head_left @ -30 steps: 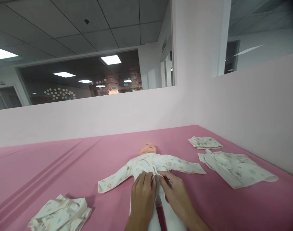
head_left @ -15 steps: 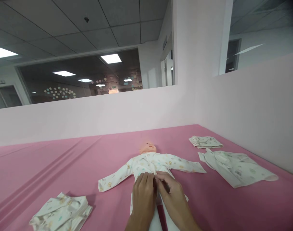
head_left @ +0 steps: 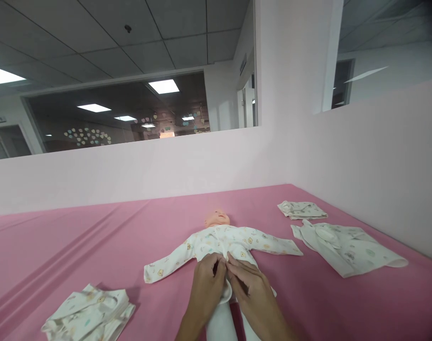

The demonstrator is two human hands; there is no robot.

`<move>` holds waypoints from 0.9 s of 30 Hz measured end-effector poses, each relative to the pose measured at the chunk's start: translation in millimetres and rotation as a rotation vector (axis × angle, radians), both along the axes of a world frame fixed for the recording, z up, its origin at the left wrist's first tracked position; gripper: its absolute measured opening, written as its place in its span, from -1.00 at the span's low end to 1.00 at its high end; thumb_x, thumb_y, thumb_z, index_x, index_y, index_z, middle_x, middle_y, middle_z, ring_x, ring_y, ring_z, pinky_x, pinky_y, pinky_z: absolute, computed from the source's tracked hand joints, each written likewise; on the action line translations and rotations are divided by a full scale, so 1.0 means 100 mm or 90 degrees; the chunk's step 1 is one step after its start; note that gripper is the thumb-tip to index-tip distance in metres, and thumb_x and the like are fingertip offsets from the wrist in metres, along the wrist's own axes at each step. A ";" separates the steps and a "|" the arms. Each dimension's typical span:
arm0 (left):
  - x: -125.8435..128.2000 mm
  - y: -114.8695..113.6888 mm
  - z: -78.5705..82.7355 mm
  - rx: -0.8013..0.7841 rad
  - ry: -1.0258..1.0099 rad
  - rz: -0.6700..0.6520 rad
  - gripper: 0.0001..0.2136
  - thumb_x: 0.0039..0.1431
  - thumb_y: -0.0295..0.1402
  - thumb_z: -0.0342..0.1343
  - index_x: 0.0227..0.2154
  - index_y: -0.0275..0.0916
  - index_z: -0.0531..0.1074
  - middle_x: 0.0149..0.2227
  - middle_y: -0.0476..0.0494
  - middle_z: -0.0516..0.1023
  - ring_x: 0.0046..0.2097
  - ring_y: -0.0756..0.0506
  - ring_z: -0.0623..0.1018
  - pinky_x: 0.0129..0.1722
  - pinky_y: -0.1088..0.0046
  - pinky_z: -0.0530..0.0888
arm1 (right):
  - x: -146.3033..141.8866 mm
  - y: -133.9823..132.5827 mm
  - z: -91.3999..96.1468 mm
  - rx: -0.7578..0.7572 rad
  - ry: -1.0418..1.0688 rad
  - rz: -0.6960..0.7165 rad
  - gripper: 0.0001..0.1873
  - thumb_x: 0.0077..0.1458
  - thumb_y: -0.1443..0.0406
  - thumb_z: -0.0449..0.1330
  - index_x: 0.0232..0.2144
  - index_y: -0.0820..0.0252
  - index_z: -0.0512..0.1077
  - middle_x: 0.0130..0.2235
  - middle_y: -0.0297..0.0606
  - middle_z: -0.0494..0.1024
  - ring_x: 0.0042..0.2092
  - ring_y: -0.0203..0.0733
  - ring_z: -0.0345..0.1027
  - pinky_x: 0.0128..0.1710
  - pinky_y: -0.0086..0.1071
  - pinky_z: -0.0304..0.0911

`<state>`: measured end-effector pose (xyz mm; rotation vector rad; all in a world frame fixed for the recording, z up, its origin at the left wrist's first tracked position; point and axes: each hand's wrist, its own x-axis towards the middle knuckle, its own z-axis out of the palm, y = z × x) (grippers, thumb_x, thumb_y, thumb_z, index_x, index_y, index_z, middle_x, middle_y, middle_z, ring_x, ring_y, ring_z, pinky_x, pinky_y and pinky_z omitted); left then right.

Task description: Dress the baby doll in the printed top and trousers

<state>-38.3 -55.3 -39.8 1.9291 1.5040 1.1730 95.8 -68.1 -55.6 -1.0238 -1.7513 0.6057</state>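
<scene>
Left hand (head_left: 208, 279) has rolled outward since a moment ago; it and the right hand (head_left: 250, 285) meet, both pinching the shirt (head_left: 214, 242) over the middle of the doll (head_left: 218, 219). Uneven tugging could make it slip or pucker.

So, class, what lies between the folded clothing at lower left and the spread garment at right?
The head view shows the dressed doll there on pink fabric, left hand and right hand on its outfit.
</scene>
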 end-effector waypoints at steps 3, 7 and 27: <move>0.00 0.02 -0.01 -0.011 0.002 0.005 -0.71 0.28 -0.25 -0.17 -0.55 -0.20 0.18 -0.49 0.02 0.34 -0.38 -0.03 0.32 -0.34 0.45 0.24 | 0.02 0.00 -0.05 0.005 0.015 0.000 -0.63 0.22 0.25 0.01 0.00 -0.01 0.48 0.07 -0.23 0.50 0.13 -0.07 0.33 0.15 -0.11 0.26; 0.01 0.02 -0.02 -0.015 0.023 0.028 -0.70 0.29 -0.22 -0.21 -0.55 -0.19 0.14 -0.48 0.01 0.32 -0.38 -0.04 0.30 -0.35 0.43 0.22 | 0.04 0.02 -0.06 -0.070 0.061 -0.029 -0.60 0.19 0.23 0.03 0.04 0.05 0.44 0.02 -0.21 0.53 0.06 -0.08 0.39 0.06 -0.17 0.34; 0.00 -0.06 0.01 -0.070 -0.099 -0.014 -0.73 0.28 -0.20 -0.18 -0.50 -0.19 0.15 -0.45 0.04 0.27 -0.36 -0.02 0.27 -0.32 0.45 0.24 | -0.01 0.04 0.09 -0.014 0.033 0.006 -0.82 0.23 0.27 -0.02 -0.33 0.08 0.38 -0.31 -0.33 0.45 -0.22 -0.19 0.31 -0.19 -0.33 0.21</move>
